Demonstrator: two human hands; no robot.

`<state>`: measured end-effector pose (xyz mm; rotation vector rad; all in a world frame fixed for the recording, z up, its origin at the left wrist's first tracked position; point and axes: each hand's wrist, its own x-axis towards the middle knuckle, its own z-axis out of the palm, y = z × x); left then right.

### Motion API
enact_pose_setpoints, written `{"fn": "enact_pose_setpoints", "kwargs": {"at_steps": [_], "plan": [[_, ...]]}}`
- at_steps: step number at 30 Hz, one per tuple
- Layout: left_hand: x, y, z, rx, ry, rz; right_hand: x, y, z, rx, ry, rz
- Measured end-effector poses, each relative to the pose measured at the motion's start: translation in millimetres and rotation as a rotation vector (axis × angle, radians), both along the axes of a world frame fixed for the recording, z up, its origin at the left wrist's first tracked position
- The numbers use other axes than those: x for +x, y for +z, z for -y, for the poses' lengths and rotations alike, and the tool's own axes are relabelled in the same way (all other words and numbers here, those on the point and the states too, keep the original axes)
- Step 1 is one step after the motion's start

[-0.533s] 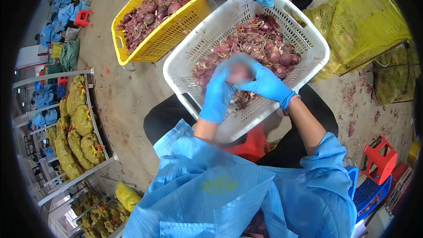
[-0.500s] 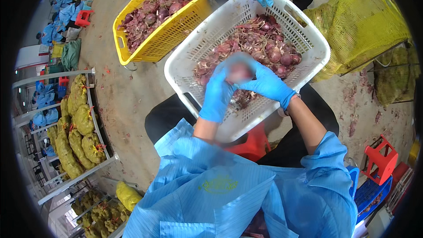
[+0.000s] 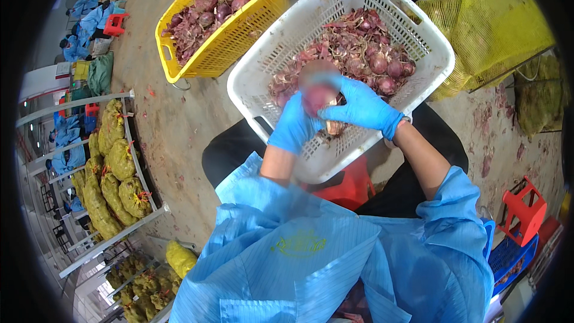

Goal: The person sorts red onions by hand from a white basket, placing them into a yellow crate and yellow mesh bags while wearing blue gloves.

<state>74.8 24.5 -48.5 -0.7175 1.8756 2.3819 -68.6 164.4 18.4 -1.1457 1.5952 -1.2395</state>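
Red onion (image 3: 315, 103) held between both gloved hands over a white basket (image 3: 297, 27)

The onion sits above the near part of the white basket, a blurred patch covering its far side. The left hand (image 3: 294, 124) has its grip closed around the onion's left side; the right hand (image 3: 366, 107) narrows its grip on the right side, thumb next to a pale, dry strip. The slotted white basket holds a heap of purple onions (image 3: 382, 64) mixed with papery loose skins, piled toward the far and right parts. Far left stands a yellow basket (image 3: 242, 39), also slotted, filled with onions and skins. On the far right, a yellow mesh sack (image 3: 487, 30) bulges with pale round contents. Near right, a blue crate (image 3: 519, 256) stands beside a red stool (image 3: 523, 209). At the left, a metal rack (image 3: 133, 125) carries stuffed mesh sacks (image 3: 104, 188).
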Motion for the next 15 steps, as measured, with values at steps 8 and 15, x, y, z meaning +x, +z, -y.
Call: {"fn": "enact_pose_setpoints", "kwargs": {"at_steps": [8,15], "plan": [[16,-68,82,-0.442,0.086,0.482,-18,0,-1,-0.064,-0.308,0.938],[31,-180,51,-0.996,-0.361,0.906,-46,14,5,-0.241,-0.578,1.301]]}}
